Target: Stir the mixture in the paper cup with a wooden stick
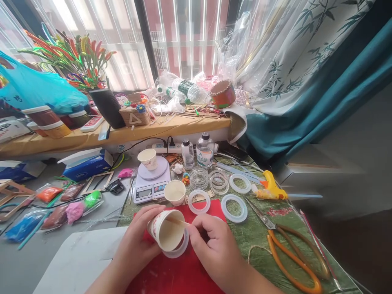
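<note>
Paper cup (169, 236) first: it sits tilted in the left hand (139, 233), whose fingers wrap its side, mouth tipped toward the right hand (212, 241). On my feed, the right thumb and forefinger pinch a thin stick (180, 222) reaching inside. I judge the step in hand to be stirring or scraping in the cup; any next move calls for a steady tilt, since a translucent ring (176, 255) lies just below the rim, on the red sheet (183, 279). Just beyond the grip I see a second ring (190, 201) and another cup (175, 193); farther off, a third cup (148, 159) stands on the scale (152, 182), with two bottles (205, 155) to its right.
</note>
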